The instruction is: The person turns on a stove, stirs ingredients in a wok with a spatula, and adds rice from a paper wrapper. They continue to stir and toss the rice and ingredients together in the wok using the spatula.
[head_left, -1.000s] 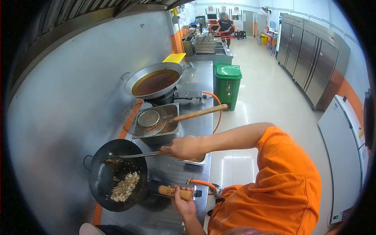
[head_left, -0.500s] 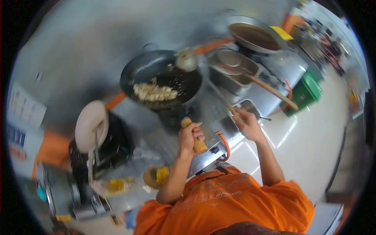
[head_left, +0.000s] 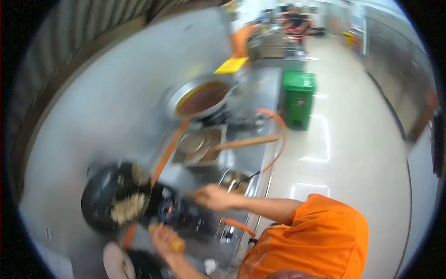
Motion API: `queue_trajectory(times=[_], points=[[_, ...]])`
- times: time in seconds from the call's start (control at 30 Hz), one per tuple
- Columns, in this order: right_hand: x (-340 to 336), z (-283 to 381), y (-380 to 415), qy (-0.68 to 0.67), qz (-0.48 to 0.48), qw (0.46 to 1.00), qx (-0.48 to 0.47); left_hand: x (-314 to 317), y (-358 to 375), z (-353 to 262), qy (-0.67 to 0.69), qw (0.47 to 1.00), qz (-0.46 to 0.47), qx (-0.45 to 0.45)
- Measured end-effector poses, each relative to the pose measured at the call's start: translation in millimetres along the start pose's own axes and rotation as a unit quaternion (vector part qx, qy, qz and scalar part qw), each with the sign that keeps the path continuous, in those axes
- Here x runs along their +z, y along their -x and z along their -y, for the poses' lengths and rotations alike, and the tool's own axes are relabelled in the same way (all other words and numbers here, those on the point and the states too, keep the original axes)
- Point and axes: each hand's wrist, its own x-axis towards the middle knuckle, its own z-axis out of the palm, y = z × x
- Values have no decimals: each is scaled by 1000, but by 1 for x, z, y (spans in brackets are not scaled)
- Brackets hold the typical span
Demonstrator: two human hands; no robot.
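Note:
My left hand (head_left: pixel 166 239) is wrapped around the wooden handle (head_left: pixel 177 245) of a black wok (head_left: pixel 95 200). Pale, chunky food (head_left: pixel 128 208) lies bunched inside the wok. In my right hand (head_left: pixel 213 197) is the wooden grip of a long ladle, closed in my fingers. The ladle's round head (head_left: pixel 139 174) sits at the wok's far right rim, and its shaft is blurred by motion. Between the wok and my right hand shows a dark burner (head_left: pixel 169 211) with an orange glow.
A wide pan (head_left: pixel 174 100) of reddish-brown liquid stands further along the counter. Nearer are a metal container (head_left: pixel 216 135) with a wooden-handled strainer (head_left: pixel 251 141) and a small metal pot (head_left: pixel 237 180). An orange hose (head_left: pixel 282 135) loops by the edge. A green bin (head_left: pixel 298 100) stands on the floor.
My view has swung toward the right, along the counter and aisle, so the wok and both hands now appear lower left. Both hands keep their grips. The burner beside the wok is more exposed.

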Motion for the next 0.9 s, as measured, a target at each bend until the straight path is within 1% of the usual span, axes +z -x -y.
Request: queue_trajectory(times=[0.03,0.07,0.1,0.13,0.17,0.2,0.23,0.27,0.33,0.4,0.53,0.67,0.73,0.83,0.9], points=[[-15,0,13,-5,8,999,35,-2,-2,8,30,998,-33,-42],[-21,7,23,-29,40,996,68,27,18,13,117,988,-97,-32],[-16,14,-1,-29,37,996,79,25,-3,-6,123,988,-73,-57],[-16,21,-16,-43,60,992,98,21,-12,-18,129,988,-51,-75],[-18,30,-28,-62,82,988,111,19,-17,-30,122,988,-54,-72],[-16,30,-33,-67,80,989,109,19,-21,-35,142,986,-29,-79],[-10,24,-33,-54,63,993,84,20,-23,-37,162,983,-3,-89],[-9,21,-32,-43,45,996,60,33,-17,-42,157,983,-3,-90],[-13,29,-37,-46,61,994,73,54,-10,-47,185,979,-36,-81],[-16,29,-30,-56,71,993,76,54,-6,-41,196,976,-22,-88],[-25,48,-28,-63,84,990,96,50,-6,-51,213,971,4,-113],[-27,50,-23,-58,81,990,101,60,1,-52,214,970,-27,-111],[-30,52,-22,-57,84,989,105,57,0,-52,186,980,-1,-78],[-31,59,-22,-58,87,989,109,53,-2,-56,214,971,13,-104],[-29,59,-23,-61,87,988,110,54,-1,-58,212,972,3,-102]])
